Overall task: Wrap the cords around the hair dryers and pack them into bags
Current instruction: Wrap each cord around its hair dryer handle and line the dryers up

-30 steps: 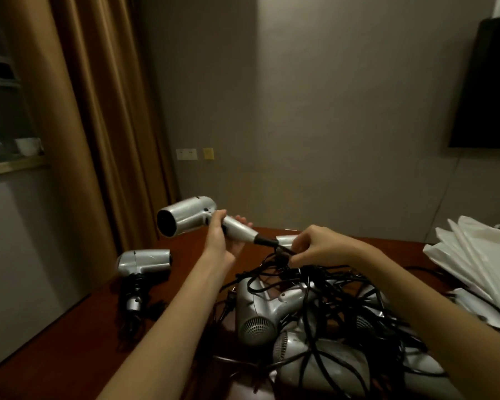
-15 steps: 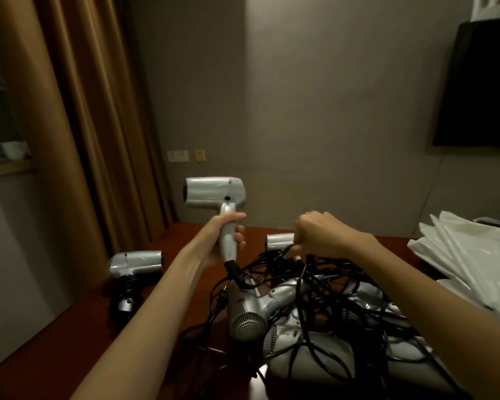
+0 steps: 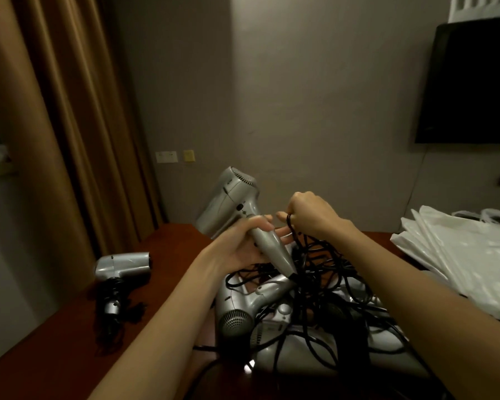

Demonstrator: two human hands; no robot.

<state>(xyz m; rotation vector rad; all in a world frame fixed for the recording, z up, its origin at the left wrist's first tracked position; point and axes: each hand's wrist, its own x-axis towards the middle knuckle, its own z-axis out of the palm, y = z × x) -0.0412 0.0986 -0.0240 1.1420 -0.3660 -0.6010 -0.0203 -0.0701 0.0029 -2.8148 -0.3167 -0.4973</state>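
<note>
My left hand (image 3: 240, 243) grips the handle of a silver hair dryer (image 3: 231, 200), held above the table with its barrel tilted up and to the left. Its black cord (image 3: 293, 235) runs from the handle's end up into my right hand (image 3: 312, 216), which pinches it just right of the handle. Below lies a heap of several silver hair dryers (image 3: 243, 310) tangled in black cords (image 3: 329, 287). A stack of white plastic bags (image 3: 468, 255) lies at the right.
Another silver hair dryer (image 3: 123, 265) with its cord wound round the handle lies alone on the left of the dark red table (image 3: 55, 339). Brown curtains (image 3: 70, 125) hang at the left. A black screen (image 3: 471, 82) is on the wall.
My left hand has turned the dryer from upright to a tilt, with the handle's end now pointing down-right. My right hand has moved closer to the handle with the cord.
</note>
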